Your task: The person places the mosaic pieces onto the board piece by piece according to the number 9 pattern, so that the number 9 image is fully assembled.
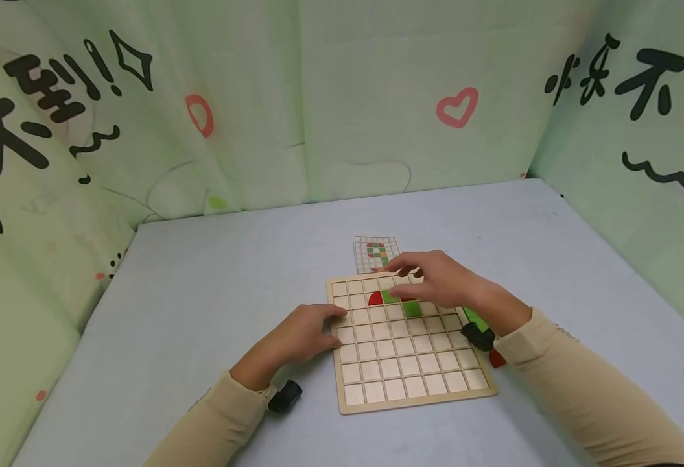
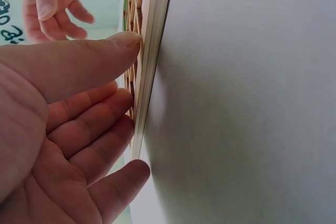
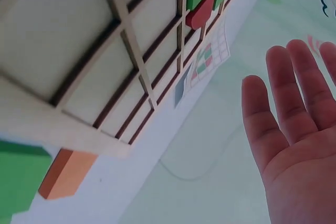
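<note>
A wooden grid board (image 1: 417, 401) lies flat on the table. My left hand (image 1: 301, 334) rests at its left edge, thumb and fingers touching the rim, as the left wrist view also shows. My right hand (image 1: 443, 279) hovers over the board's upper right part with fingers extended and nothing held; its palm (image 3: 304, 177) shows empty in the right wrist view. In the upper rows sit a rounded red piece (image 1: 375, 298), a green square (image 1: 389, 296) beside it and another green square (image 1: 412, 309) lower right. A second red piece (image 3: 201, 11) is partly hidden by my right hand in the head view.
Behind the board lies a pattern card (image 1: 364, 259) with a coloured grid design. Right of the board are loose blocks: green (image 1: 474, 318), red (image 1: 496, 359) and orange (image 3: 68, 174), partly covered by my right forearm in the head view. Printed curtains (image 1: 371, 97) surround the table.
</note>
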`<state>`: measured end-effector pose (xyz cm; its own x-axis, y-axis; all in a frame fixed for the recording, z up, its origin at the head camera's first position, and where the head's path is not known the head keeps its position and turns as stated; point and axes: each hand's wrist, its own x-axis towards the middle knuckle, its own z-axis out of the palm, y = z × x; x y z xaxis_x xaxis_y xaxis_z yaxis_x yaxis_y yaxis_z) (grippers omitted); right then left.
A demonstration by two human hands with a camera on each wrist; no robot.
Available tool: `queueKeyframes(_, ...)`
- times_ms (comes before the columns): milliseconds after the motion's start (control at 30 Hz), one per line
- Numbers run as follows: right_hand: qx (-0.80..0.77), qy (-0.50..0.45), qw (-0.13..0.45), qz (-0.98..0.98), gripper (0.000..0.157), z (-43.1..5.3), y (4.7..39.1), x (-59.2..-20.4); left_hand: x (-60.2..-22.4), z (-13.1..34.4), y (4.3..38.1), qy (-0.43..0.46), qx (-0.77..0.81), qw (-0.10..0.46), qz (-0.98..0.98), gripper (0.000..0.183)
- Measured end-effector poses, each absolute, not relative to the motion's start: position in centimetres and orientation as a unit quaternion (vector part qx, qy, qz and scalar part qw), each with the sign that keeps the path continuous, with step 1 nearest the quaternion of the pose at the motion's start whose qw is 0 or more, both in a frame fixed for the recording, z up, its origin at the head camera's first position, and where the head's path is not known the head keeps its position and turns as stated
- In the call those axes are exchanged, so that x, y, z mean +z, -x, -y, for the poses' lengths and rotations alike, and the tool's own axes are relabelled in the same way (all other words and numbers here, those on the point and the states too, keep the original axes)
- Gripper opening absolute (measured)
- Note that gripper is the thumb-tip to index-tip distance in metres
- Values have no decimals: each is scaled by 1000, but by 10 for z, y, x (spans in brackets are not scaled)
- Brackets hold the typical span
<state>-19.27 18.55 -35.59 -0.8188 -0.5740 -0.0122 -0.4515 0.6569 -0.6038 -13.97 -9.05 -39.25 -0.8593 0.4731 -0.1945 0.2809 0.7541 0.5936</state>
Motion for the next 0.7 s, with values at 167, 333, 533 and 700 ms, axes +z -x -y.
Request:
queueKeyframes(167, -307, 277, 82, -907, 49, -194, 188, -351, -394, 91, 140, -204, 282, 169, -922, 50)
queueKeyframes(333, -303, 280, 63, -909, 47, -204, 185, -347, -393, 91, 140, -205, 284, 170, -921, 50)
queueKeyframes(533, -299, 270, 51, -914, 44, -216, 181, -345, -393, 91, 140, -202, 287, 173, -920, 50)
queueKeyframes(700, -292, 260, 46, -919, 44, -224, 178, -343, -394, 91, 140, -201, 286, 173, -921, 50)
